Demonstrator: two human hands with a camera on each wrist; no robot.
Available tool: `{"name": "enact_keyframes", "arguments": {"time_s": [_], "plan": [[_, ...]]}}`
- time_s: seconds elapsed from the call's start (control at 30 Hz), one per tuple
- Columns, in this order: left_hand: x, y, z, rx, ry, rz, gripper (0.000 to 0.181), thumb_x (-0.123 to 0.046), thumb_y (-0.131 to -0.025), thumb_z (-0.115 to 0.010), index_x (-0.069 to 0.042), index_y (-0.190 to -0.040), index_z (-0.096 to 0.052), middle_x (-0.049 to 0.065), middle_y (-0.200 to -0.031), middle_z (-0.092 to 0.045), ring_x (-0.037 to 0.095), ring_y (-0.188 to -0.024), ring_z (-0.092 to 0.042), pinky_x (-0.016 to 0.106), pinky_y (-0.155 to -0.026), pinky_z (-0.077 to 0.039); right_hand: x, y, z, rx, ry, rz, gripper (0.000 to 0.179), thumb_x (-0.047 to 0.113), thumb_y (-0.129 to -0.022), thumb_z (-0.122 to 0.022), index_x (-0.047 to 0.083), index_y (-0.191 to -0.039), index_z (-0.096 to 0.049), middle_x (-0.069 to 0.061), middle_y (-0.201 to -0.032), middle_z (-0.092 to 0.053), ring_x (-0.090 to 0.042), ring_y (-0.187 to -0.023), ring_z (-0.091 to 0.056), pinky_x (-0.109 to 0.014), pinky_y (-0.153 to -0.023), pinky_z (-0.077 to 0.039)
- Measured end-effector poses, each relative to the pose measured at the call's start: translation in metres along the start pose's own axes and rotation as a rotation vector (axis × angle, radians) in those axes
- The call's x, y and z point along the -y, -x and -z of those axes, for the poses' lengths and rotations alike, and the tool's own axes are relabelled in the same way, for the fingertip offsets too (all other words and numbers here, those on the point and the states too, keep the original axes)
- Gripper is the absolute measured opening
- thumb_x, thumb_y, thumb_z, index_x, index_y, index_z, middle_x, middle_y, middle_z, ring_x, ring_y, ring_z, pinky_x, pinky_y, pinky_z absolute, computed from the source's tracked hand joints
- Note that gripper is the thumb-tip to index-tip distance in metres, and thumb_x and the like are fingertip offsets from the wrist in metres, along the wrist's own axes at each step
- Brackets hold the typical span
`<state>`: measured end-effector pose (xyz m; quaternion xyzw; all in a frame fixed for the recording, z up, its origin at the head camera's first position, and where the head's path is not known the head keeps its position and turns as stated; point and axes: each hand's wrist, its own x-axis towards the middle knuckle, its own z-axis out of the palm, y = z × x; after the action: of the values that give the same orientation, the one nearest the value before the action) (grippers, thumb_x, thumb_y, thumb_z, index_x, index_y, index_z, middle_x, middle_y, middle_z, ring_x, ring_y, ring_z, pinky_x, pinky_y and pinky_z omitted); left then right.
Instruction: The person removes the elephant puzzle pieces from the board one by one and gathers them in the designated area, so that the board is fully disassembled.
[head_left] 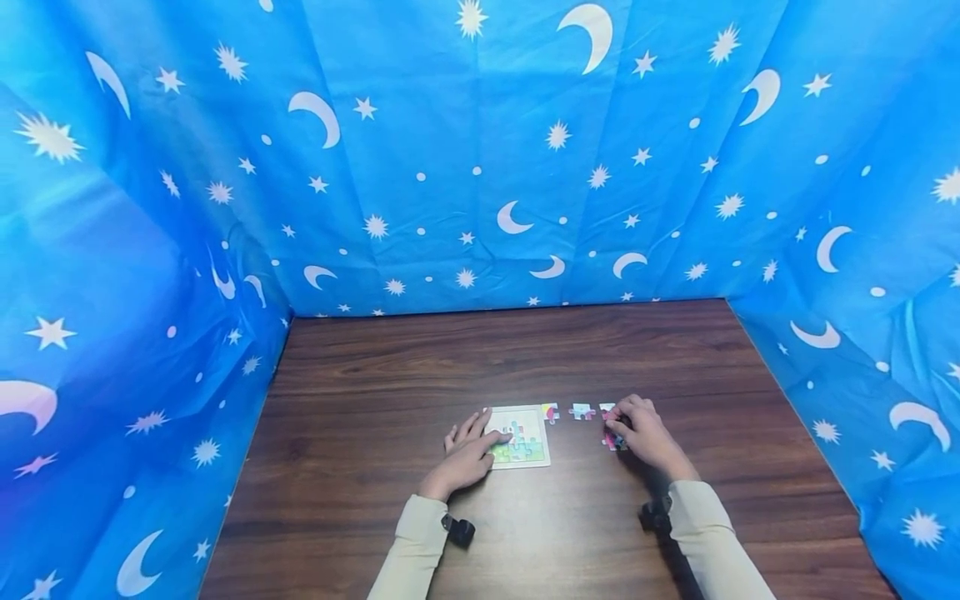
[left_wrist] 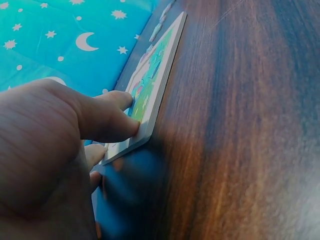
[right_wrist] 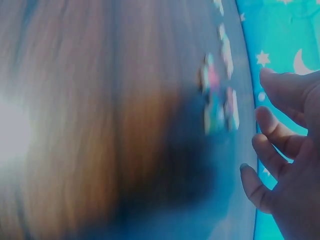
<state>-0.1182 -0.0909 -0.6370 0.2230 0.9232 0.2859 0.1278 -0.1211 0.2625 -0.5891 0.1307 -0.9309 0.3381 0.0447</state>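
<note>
Left hand (head_left: 467,454) rests unclenched on the jigsaw tray (head_left: 528,417); right hand (head_left: 643,433), grasping nothing, nears jigsaw pieces (right_wrist: 215,120): probably light, stiff, best edge-pinched.

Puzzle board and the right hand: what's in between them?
Loose puzzle pieces lie between the puzzle board and the right hand, in the head view.
</note>
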Motion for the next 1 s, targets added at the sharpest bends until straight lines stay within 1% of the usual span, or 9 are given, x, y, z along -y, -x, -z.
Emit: {"name": "enact_keyframes", "arguments": {"time_s": [0.13, 0.27, 0.33, 0.43, 0.57, 0.67, 0.83, 0.9, 1.0], "plan": [[-0.003, -0.001, 0.003, 0.005, 0.012, -0.011, 0.045, -0.014, -0.097, -0.047, -0.023, -0.138, -0.063, 0.011, -0.167, -0.019, 0.037, -0.152, -0.013, 0.068, -0.113, -0.006, 0.011, -0.008, -0.009, 0.015, -0.032, 0.021, 0.007, 0.003, -0.089, -0.073, 0.007, -0.085, -0.068, -0.009, -0.096, -0.061, -0.033, -0.093, -0.048, -0.05, -0.079, -0.039], [-0.005, -0.002, 0.006, 0.006, 0.041, -0.027, 0.044, -0.013, -0.097, -0.048, -0.022, -0.138, -0.064, 0.012, -0.167, -0.019, 0.039, -0.151, -0.014, 0.07, -0.112, -0.005, 0.022, -0.016, -0.023, 0.032, -0.037, 0.047, 0.008, 0.004, -0.087, -0.075, 0.01, -0.085, -0.069, -0.007, -0.098, -0.062, -0.032, -0.095, -0.048, -0.05, -0.079, -0.038], [-0.003, -0.003, 0.004, 0.006, 0.037, -0.023, 0.043, -0.016, -0.098, -0.049, -0.023, -0.138, -0.064, 0.011, -0.167, -0.018, 0.038, -0.151, -0.013, 0.069, -0.112, -0.005, 0.029, -0.019, -0.032, 0.031, -0.026, 0.084, 0.009, 0.004, -0.085, -0.076, 0.01, -0.085, -0.069, -0.008, -0.098, -0.062, -0.031, -0.095, -0.049, -0.049, -0.079, -0.039], [0.003, -0.002, -0.001, 0.001, 0.011, -0.014, 0.042, -0.022, -0.099, -0.049, -0.026, -0.139, -0.063, 0.008, -0.168, -0.018, 0.035, -0.152, -0.013, 0.068, -0.113, -0.006, 0.041, -0.021, -0.047, 0.02, -0.02, 0.161, 0.009, 0.004, -0.082, -0.079, 0.009, -0.084, -0.071, -0.008, -0.097, -0.063, -0.03, -0.093, -0.05, -0.046, -0.078, -0.041], [0.006, -0.001, -0.005, -0.035, 0.003, -0.034, 0.04, -0.023, -0.098, -0.053, -0.027, -0.137, -0.064, 0.01, -0.167, -0.021, 0.037, -0.151, -0.016, 0.07, -0.112, -0.008, 0.058, -0.026, -0.064, 0.025, -0.002, 0.274, 0.009, 0.005, -0.08, -0.08, 0.008, -0.085, -0.074, -0.007, -0.094, -0.061, -0.028, -0.089, -0.05, -0.044, -0.075, -0.041], [0.006, -0.001, -0.005, -0.055, 0.001, -0.05, 0.04, -0.021, -0.098, -0.055, -0.026, -0.137, -0.064, 0.012, -0.166, -0.022, 0.039, -0.15, -0.017, 0.071, -0.111, -0.009, 0.067, -0.03, -0.075, 0.055, 0.052, 0.32, 0.009, 0.01, -0.08, -0.081, 0.009, -0.088, -0.076, -0.005, -0.094, -0.06, -0.027, -0.091, -0.05, -0.043, -0.074, -0.039], [0.002, 0.0, -0.004, -0.084, 0.002, -0.068, 0.044, -0.018, -0.096, -0.059, -0.026, -0.14, -0.061, 0.015, -0.165, -0.025, 0.041, -0.148, -0.02, 0.073, -0.108, -0.012, 0.076, -0.03, -0.086, 0.107, 0.135, 0.309, 0.012, 0.016, -0.079, -0.083, 0.01, -0.09, -0.079, -0.003, -0.097, -0.06, -0.026, -0.096, -0.049, -0.045, -0.078, -0.039], [0.0, 0.003, -0.002, -0.086, 0.011, -0.063, 0.05, -0.018, -0.095, -0.06, -0.026, -0.144, -0.056, 0.014, -0.165, -0.026, 0.041, -0.148, -0.021, 0.073, -0.108, -0.012, 0.078, -0.029, -0.089, 0.122, 0.149, 0.305, 0.015, 0.017, -0.078, -0.084, 0.01, -0.09, -0.079, -0.002, -0.096, -0.06, -0.025, -0.095, -0.049, -0.045, -0.078, -0.038], [-0.002, 0.006, 0.0, -0.089, 0.03, -0.063, 0.058, -0.017, -0.094, -0.061, -0.022, -0.151, -0.048, 0.014, -0.164, -0.027, 0.04, -0.148, -0.022, 0.072, -0.108, -0.012, 0.081, -0.028, -0.091, 0.131, 0.164, 0.308, 0.016, 0.018, -0.077, -0.085, 0.011, -0.09, -0.079, -0.001, -0.095, -0.059, -0.023, -0.093, -0.048, -0.044, -0.077, -0.037]]}}
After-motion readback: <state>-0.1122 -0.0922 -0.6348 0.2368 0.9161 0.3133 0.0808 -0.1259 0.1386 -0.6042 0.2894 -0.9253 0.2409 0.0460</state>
